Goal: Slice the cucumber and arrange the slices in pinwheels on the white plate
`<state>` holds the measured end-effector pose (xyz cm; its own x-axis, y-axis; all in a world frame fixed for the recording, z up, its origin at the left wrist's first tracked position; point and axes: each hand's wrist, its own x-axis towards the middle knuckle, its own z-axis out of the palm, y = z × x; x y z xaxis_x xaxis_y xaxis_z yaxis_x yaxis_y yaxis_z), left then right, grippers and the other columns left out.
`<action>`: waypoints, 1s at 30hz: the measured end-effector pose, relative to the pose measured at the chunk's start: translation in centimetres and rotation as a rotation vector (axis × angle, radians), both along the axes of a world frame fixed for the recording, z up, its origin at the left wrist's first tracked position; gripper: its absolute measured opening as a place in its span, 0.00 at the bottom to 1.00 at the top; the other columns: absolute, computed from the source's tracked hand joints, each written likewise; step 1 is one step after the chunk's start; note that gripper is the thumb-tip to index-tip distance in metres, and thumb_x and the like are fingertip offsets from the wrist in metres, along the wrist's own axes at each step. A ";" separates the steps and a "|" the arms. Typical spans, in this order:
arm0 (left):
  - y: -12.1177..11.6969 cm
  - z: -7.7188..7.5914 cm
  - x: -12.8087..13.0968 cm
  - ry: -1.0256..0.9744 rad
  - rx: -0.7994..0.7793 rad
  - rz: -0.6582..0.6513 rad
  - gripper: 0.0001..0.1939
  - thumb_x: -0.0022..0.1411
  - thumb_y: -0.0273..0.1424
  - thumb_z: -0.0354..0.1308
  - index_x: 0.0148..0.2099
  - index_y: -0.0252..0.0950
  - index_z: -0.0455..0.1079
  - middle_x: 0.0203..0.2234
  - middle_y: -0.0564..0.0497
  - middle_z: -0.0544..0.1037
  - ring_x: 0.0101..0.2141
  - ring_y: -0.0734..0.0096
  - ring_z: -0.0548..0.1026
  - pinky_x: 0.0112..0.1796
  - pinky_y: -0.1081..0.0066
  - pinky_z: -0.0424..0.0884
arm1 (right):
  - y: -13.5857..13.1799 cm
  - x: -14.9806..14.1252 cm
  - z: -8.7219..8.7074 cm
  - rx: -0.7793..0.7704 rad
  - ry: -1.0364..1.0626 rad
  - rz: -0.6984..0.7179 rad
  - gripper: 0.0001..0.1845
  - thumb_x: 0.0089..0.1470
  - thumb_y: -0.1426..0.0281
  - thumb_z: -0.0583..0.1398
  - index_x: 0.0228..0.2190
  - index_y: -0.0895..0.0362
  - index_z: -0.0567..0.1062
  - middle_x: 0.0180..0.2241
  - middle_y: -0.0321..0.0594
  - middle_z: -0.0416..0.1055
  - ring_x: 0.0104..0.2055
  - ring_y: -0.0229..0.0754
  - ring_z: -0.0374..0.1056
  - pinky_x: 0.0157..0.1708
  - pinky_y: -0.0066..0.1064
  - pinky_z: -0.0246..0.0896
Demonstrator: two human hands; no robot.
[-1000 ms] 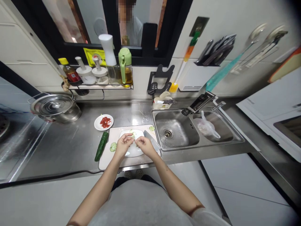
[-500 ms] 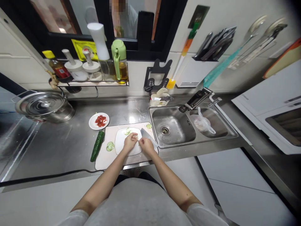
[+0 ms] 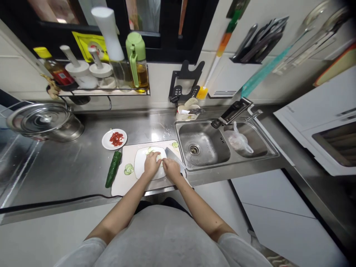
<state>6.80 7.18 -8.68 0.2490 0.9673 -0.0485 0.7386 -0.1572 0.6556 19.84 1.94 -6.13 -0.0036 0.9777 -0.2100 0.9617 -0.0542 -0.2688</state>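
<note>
My left hand (image 3: 152,165) and my right hand (image 3: 171,168) meet over a white square plate (image 3: 139,168), fingers pinched around a thin pale cucumber slice (image 3: 159,158). Their fingers partly cover it. More cucumber slices (image 3: 150,150) lie on the far part of the plate. The plate rests on a pale cutting board (image 3: 122,185). To its left is a small pile of cucumber slices (image 3: 128,169), and one loose slice (image 3: 175,144) lies at the far right corner. A knife (image 3: 175,157) lies flat beside my right hand, its handle partly hidden.
A cucumber piece (image 3: 113,170) lies along the board's left edge. Behind it stands a round plate (image 3: 106,142) of chopped red pieces. A double sink (image 3: 204,163) with a faucet (image 3: 232,112) is at right, a lidded steel pot (image 3: 66,128) at far left. Bottles stand on a wall rack (image 3: 111,92).
The view has tilted and shifted slightly. My left fingers have turned further over the plate, and both hands remain close together around the pale slice.
</note>
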 end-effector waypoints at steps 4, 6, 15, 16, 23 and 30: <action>-0.2 0.5 0.0 0.033 0.006 -0.006 0.15 0.61 0.33 0.56 0.49 0.38 0.72 0.41 0.44 0.73 0.46 0.56 0.69 0.47 0.62 0.65 | -0.3 0.2 -0.2 0.008 -0.019 0.044 0.19 0.65 0.65 0.47 0.48 0.52 0.74 0.40 0.45 0.74 0.43 0.44 0.67 0.40 0.31 0.55; -0.3 0.6 -0.1 0.051 0.010 -0.009 0.14 0.61 0.33 0.55 0.48 0.38 0.73 0.40 0.44 0.73 0.46 0.56 0.68 0.47 0.61 0.64 | -0.3 0.1 -0.2 -0.005 -0.017 0.045 0.19 0.65 0.65 0.48 0.49 0.52 0.74 0.40 0.46 0.74 0.43 0.44 0.67 0.40 0.31 0.55; -0.2 0.3 -0.5 0.080 0.047 -0.022 0.12 0.62 0.35 0.55 0.45 0.40 0.75 0.40 0.44 0.73 0.44 0.56 0.68 0.46 0.61 0.64 | -0.3 -0.1 0.3 -0.030 -0.037 0.050 0.19 0.65 0.66 0.47 0.48 0.52 0.75 0.40 0.46 0.75 0.42 0.45 0.68 0.39 0.31 0.55; -0.1 0.2 -0.5 0.070 0.052 -0.030 0.12 0.62 0.34 0.55 0.45 0.40 0.75 0.40 0.45 0.73 0.45 0.56 0.68 0.46 0.61 0.64 | -0.3 -0.1 0.3 -0.034 -0.035 0.051 0.19 0.65 0.66 0.47 0.48 0.52 0.74 0.40 0.47 0.75 0.42 0.45 0.68 0.39 0.31 0.55; 0.2 -0.5 -0.7 0.029 0.051 -0.048 0.12 0.61 0.33 0.57 0.45 0.42 0.76 0.39 0.46 0.73 0.45 0.57 0.68 0.47 0.62 0.64 | -0.3 0.0 0.0 -0.042 -0.028 0.043 0.20 0.65 0.65 0.46 0.49 0.53 0.74 0.40 0.46 0.75 0.43 0.45 0.69 0.40 0.31 0.56; -0.1 0.5 -1.5 -0.039 0.044 0.064 0.12 0.62 0.34 0.54 0.44 0.39 0.76 0.39 0.45 0.75 0.44 0.57 0.69 0.46 0.62 0.65 | -0.7 0.4 0.1 -0.009 0.093 -0.048 0.20 0.63 0.66 0.49 0.53 0.54 0.71 0.45 0.45 0.75 0.47 0.44 0.69 0.44 0.31 0.58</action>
